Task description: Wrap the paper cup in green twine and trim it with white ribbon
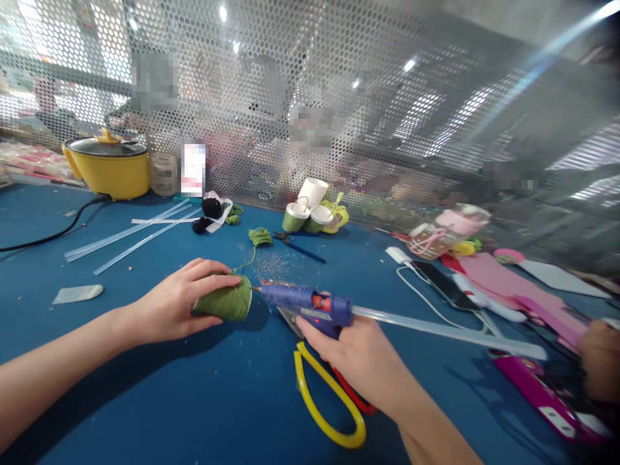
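My left hand is wrapped round a green yarn-covered cup that lies tilted on its side. A strand of green yarn runs from the cup to a small bundle behind it. My right hand grips a blue hot glue gun, its nozzle touching or very near the cup's rim end. A long clear glue stick sticks out of the gun's back. Beneath my right hand lie scissors with yellow and red handles, partly hidden by the gun and hand.
Pliers and several small cups stand farther back. At left are loose glue sticks, a yellow electric pot and its black cord. Rightward lie a phone, pink sheets, a magenta power strip and another person's hand.
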{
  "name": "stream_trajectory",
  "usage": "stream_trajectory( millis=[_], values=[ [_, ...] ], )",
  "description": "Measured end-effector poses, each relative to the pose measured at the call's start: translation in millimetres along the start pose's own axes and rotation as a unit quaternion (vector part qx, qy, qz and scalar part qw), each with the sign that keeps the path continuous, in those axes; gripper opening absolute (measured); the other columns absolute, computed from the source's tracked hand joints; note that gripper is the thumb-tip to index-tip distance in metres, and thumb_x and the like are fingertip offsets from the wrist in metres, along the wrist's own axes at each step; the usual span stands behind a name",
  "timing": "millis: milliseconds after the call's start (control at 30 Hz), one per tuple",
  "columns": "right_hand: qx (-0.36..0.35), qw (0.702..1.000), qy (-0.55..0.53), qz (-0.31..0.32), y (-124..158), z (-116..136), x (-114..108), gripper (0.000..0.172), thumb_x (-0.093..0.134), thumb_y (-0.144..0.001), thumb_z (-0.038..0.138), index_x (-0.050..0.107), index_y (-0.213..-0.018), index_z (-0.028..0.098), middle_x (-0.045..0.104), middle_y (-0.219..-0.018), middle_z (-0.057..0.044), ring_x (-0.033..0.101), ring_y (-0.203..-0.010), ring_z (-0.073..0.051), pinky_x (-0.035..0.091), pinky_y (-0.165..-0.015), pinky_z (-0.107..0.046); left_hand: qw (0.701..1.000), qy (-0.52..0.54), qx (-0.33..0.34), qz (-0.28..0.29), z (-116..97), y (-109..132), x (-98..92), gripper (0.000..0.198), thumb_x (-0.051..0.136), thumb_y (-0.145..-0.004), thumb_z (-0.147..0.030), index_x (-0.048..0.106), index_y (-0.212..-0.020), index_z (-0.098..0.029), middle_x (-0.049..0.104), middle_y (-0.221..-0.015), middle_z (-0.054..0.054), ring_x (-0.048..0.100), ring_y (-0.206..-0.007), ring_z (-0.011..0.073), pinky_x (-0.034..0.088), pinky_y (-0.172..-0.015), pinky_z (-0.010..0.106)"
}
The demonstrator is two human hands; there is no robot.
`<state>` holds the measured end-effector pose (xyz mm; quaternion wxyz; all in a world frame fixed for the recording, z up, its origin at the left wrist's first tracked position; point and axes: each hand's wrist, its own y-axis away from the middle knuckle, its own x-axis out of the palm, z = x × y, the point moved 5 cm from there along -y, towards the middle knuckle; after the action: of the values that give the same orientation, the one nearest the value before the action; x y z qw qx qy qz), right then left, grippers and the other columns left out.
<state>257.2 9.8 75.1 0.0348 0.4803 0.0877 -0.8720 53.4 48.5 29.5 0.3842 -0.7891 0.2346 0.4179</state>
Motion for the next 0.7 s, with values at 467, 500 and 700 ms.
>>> stream_trajectory(
  millis=[467,500,700],
  values=[
    [0.002,1.000,-0.017,-0.008,3,-8,5,0.015,0.047,-0.076,0.026,0.059,-0.069,0.019,0.060,-0.061,-0.001,0.056,-0.055,-0.016,0.047,-0.054,-0.026,0.996,0.060,-0.057,-0.019,3,-2,-3.6,0.048,0.061,-0.075,-0.031,0.046,-0.119,-0.021,0.050,-0.115,0.009,0.053,-0.102,0.0211,0.045,-0.087,0.032],
    [-0.002,1.000,-0.017,-0.010,3,-7,5,0.015,0.047,-0.075,0.025,0.059,-0.069,0.019,0.061,-0.062,-0.001,0.056,-0.055,-0.016,0.048,-0.056,-0.026,0.996,0.065,-0.062,-0.022,4,-3,-3.9,0.048,0.061,-0.075,-0.031,0.046,-0.119,-0.021,0.050,-0.114,0.008,0.053,-0.101,0.0210,0.045,-0.087,0.032],
    [-0.018,1.000,-0.010,-0.020,3,3,-3,0.016,0.047,-0.073,0.022,0.061,-0.067,0.021,0.062,-0.061,-0.002,0.058,-0.055,-0.017,0.050,-0.056,-0.027,0.993,0.080,-0.079,-0.032,6,-1,-4.8,0.047,0.061,-0.075,-0.032,0.045,-0.118,-0.021,0.049,-0.113,0.009,0.053,-0.101,0.0210,0.045,-0.086,0.033]
  ],
)
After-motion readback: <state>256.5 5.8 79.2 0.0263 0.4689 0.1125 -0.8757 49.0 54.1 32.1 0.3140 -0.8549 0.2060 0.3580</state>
